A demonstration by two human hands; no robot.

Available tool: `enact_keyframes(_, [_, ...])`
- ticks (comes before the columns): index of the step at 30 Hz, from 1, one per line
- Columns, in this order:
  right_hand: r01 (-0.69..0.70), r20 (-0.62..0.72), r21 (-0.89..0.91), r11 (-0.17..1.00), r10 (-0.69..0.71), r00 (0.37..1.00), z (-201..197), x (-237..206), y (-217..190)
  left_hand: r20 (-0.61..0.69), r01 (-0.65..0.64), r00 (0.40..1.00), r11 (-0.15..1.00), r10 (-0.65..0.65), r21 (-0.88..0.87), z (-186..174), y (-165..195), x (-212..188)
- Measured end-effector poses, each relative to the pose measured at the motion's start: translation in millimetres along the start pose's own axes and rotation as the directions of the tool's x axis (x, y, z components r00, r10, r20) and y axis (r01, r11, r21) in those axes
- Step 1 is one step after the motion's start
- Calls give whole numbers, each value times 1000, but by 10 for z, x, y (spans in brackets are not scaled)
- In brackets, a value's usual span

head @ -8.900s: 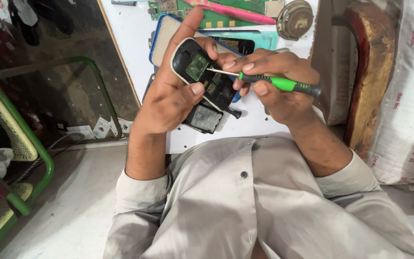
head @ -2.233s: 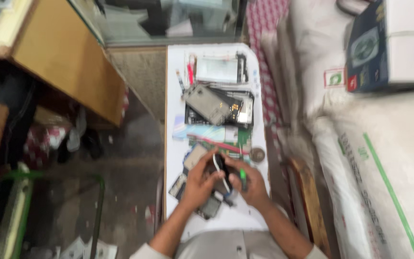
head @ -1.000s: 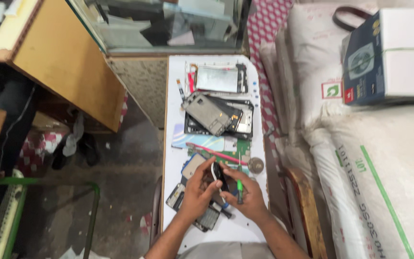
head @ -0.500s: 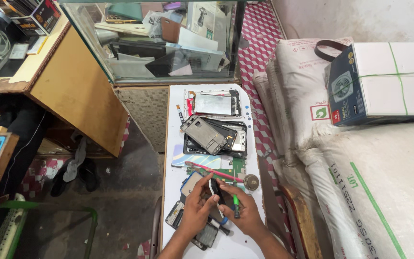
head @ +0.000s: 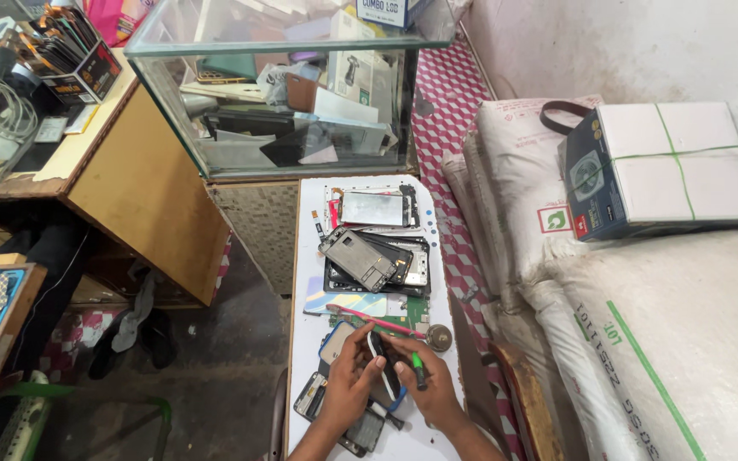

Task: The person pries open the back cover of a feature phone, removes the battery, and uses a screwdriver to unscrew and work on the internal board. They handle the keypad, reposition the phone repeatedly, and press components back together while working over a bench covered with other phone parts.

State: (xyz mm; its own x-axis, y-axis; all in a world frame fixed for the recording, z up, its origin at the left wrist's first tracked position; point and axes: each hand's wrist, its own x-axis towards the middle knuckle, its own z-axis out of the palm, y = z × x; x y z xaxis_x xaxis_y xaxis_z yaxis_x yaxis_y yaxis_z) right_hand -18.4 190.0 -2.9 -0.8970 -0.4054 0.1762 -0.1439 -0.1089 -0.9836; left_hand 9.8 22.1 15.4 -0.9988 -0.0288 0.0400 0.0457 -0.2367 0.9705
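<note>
At the bottom of the view my left hand (head: 348,388) grips a small dark phone (head: 383,367) held upright on its edge. My right hand (head: 430,391) is closed on a green-handled screwdriver (head: 418,369) right beside the phone. Both hands hover over the near end of a narrow white worktable (head: 307,248). Under them lie several opened phone bodies (head: 362,429) and a blue-rimmed phone case (head: 332,340).
Dismantled phones (head: 373,256) and a phone frame (head: 369,207) lie further up the table, with a pink tool (head: 377,323) and a round metal disc (head: 438,337). A glass display case (head: 288,85) stands beyond. White sacks (head: 668,341) and a tied box (head: 668,171) are at right.
The view has pulled far back and tilted up since the close earlier frame, showing the glass case and sacks. My hands still hold the phone and screwdriver over the table's near end.
</note>
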Motion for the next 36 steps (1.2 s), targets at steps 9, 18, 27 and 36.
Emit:
enact_keyframes(9, [-58,-75,0,998,58,996,59,49,-97,0,3,1000,994,-3,108,18,103,-27])
enact_keyframes(18, [-11,-78,22,1000,13,997,120,57,-141,-7,15,1000,984,-14,175,-14,132,-71])
enact_keyframes(27, [-48,-47,11,999,49,998,61,64,-71,-14,18,1000,986,-16,167,-13,99,-34])
enact_keyframes(36, [-5,-51,-39,999,3,999,13,18,0,-1,8,1000,995,-8,101,5,61,-21])
